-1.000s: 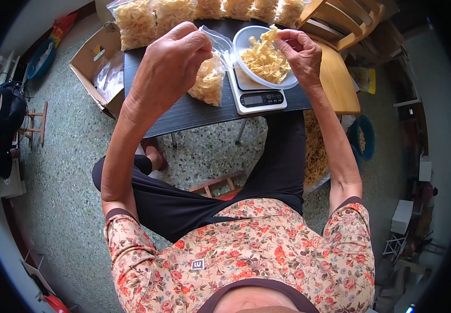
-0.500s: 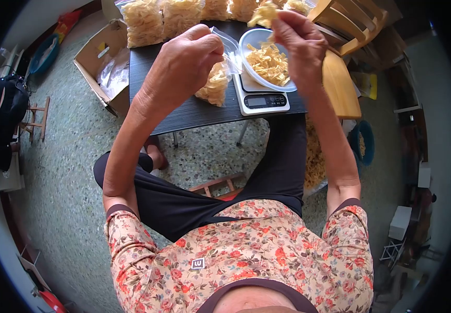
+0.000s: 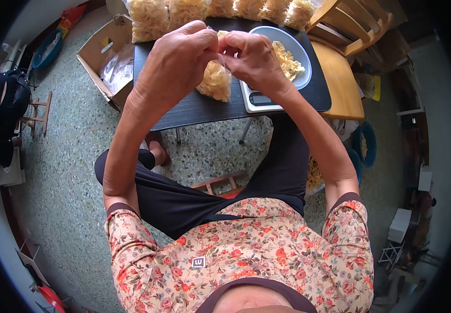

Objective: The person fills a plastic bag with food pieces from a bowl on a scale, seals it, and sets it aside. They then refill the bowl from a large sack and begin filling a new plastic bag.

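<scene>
A clear plastic bag (image 3: pixel 215 82) partly filled with pale dried strips rests near the table's front edge. My left hand (image 3: pixel 181 60) is closed on the top of this bag. Right beside it, at the bag's mouth, my right hand (image 3: pixel 254 60) has its fingers pinched together; what they grip is mostly hidden. A pale bowl (image 3: pixel 305 55) to the right holds more strips (image 3: pixel 287 61) and stands on a white kitchen scale (image 3: pixel 251 105), whose display is partly covered by my right wrist.
Several filled bags (image 3: pixel 188 13) line the back of the dark table (image 3: pixel 194 115). An open cardboard box (image 3: pixel 91 58) with plastic bags stands to the left. At the right is a wooden chair (image 3: pixel 340 78), with blue basins (image 3: pixel 370 142) on the floor.
My right hand has moved left and down from above the bowl to the bag's mouth, beside my left hand. The strips it held up are now mostly out of sight.
</scene>
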`<state>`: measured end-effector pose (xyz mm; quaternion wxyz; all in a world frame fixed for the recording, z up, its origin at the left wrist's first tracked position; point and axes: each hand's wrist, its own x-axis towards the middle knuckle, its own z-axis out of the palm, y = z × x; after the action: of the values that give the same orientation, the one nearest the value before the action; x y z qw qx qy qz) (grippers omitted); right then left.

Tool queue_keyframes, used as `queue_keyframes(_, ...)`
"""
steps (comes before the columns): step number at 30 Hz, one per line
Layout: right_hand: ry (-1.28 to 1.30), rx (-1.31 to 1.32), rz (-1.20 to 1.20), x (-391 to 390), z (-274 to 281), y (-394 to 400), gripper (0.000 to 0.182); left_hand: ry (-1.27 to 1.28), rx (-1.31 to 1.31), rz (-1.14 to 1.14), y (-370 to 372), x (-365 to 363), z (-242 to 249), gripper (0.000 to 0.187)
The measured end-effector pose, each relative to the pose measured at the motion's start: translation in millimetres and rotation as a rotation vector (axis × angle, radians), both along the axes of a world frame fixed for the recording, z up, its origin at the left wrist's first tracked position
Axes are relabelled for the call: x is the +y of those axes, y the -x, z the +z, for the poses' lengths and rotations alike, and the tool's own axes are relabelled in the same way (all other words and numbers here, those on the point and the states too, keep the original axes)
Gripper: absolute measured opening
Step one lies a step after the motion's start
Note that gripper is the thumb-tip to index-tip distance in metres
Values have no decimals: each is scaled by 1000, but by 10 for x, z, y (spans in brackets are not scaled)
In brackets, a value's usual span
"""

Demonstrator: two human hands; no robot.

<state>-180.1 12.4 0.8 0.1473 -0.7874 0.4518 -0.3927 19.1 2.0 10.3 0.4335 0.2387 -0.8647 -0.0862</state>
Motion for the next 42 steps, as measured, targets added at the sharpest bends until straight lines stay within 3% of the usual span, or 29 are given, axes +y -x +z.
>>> queue_keyframes(2,77,81,49,-123,65,-17,18,-6,10,-29,-6,6,-11,9)
queue_keyframes(6,-150,67,147,-224,149,-31,15,-32,5,-95,-4,-23,-31,10)
queue_keyframes(8,-222,446,102,-239,125,-34,12,-37,6,-86,-16,-31,-28,10)
queue_keyframes(9,-226,446,103,-268,77,-24,12,-35,-4,-83,-32,-45,-32,10)
queue_keyframes(15,-16,515,99,-333,-199,-17,13,-14,-27,-70,-29,-75,-79,10)
queue_keyframes(17,65,498,133,-382,-238,24,13,-17,-36,-57,-45,-92,-77,10)
queue_keyframes(19,-241,333,227,-363,4,142,23,-18,-46,-15,-52,-111,-60,9)
queue_keyframes(21,-211,27,318,-294,145,307,42,-26,-29,-19,-48,-92,-36,8)
queue_keyframes(24,-237,-137,305,-244,273,668,38,-26,-8,-26,-29,-89,-52,6)
queue_keyframes(26,-170,-12,0,-204,299,893,28,-13,-1,-33,-18,-91,-52,6)
queue_keyframes(30,-202,186,-80,-178,37,1374,20,-1,-11,-22,6,-83,-38,6)
queue_keyframes(32,-124,495,-186,-73,-22,1393,22,-13,-12,-24,21,-70,-44,6)
queue_keyframes(36,-99,483,-149,-73,-114,1310,28,-24,-22,-35,37,-65,-45,7)
queue_keyframes(38,-144,438,-2,-67,-134,1257,29,-21,-26,-34,35,-72,-48,7)
queue_keyframes(42,-164,468,-56,-29,-96,1161,31,-42,-17,-38,35,-71,-47,7)
